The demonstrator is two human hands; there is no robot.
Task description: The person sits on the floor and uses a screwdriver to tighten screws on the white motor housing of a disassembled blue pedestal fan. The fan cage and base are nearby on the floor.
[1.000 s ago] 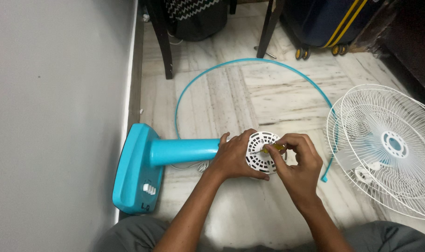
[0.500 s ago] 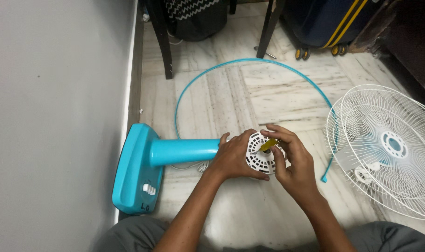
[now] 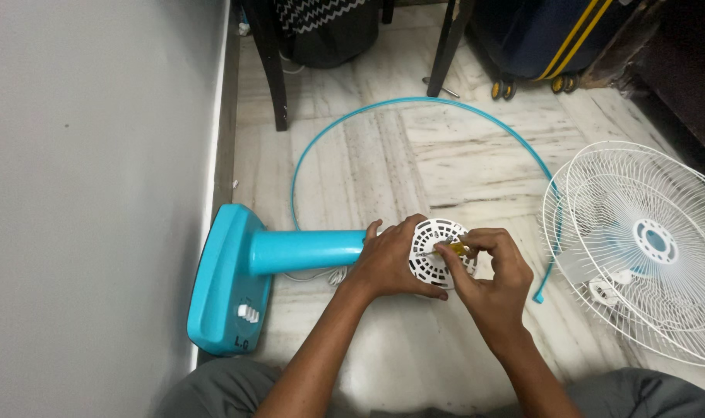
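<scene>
Left hand (image 3: 387, 263) clasps white vented cover (image 3: 434, 251); right hand (image 3: 488, 275) pinches yellow screwdriver (image 3: 455, 248) against it.

Left hand (image 3: 387, 263) grips white motor housing (image 3: 432, 251); right hand (image 3: 488, 275) holds yellow screwdriver (image 3: 455, 248).

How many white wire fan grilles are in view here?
2, both on the floor at the right: one fan grille lies overlapping another grille, whose rim shows at its left. Further ones beneath could be hidden.
</scene>
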